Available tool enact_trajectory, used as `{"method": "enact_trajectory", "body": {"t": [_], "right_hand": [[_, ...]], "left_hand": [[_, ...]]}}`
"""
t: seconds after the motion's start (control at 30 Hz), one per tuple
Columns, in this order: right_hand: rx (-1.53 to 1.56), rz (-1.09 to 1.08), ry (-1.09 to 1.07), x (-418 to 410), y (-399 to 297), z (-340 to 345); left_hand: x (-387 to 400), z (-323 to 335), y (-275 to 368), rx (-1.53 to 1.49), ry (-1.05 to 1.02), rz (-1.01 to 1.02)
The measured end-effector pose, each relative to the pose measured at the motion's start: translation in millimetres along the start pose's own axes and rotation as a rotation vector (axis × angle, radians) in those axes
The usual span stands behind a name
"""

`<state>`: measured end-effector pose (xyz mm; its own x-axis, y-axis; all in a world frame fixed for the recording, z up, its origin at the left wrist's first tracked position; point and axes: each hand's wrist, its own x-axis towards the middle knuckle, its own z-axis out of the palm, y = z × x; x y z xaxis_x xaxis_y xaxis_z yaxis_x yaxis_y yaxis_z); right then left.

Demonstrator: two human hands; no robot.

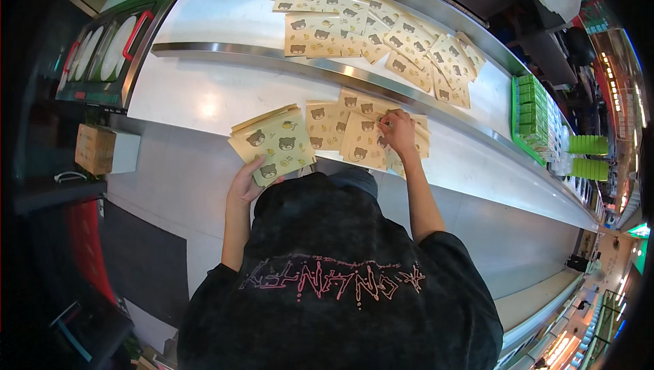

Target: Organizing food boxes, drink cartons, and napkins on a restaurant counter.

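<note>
My left hand grips a small stack of bear-printed paper sheets or bags by its lower corner, tilted just off the counter's front edge. At the pile of similar bear-printed papers on the lower counter, my right hand has its thumb and fingertips pinched together over the papers. Whether a paper is caught between those fingers is hard to tell. More of the same papers lie in overlapping stacks on the raised shelf behind the metal strip.
A metal-edged ledge runs across the counter. On the left stands a dark cabinet with red handles. Small green boxes fill a green tray at the right, beside stacked green containers. A cardboard box is at lower left.
</note>
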<state>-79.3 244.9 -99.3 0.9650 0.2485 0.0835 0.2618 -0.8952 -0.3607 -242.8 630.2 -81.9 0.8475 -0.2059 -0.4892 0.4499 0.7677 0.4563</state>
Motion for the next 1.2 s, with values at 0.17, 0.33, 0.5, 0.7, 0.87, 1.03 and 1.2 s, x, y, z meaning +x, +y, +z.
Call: {"method": "enact_trajectory", "body": {"t": [0.17,0.33,0.5,0.7,0.87,1.03,1.2], "right_hand": [[0.605,0.211,0.002,-5,11,-19],[1.123,0.365,-0.197,-1,-7,-89],[1.124,0.248,-0.294,10,-61,-113],[1.098,0.084,-0.150,6,-102,-64],[1.197,0.456,-0.229,-27,-93,-42],[1.349,0.507,-0.229,-32,-93,-37],[1.387,0.458,-0.187,-28,-75,-35]], "left_hand": [[11,5,0,0.036,0.007,-0.017],[33,11,5,0.129,0.034,-0.002],[50,58,5,0.016,-0.134,-0.104],[52,87,-12,0.164,-0.255,-0.142],[50,88,-8,0.178,-0.221,-0.027],[45,78,2,0.106,-0.148,0.022],[41,81,6,0.083,-0.075,0.061]]}}
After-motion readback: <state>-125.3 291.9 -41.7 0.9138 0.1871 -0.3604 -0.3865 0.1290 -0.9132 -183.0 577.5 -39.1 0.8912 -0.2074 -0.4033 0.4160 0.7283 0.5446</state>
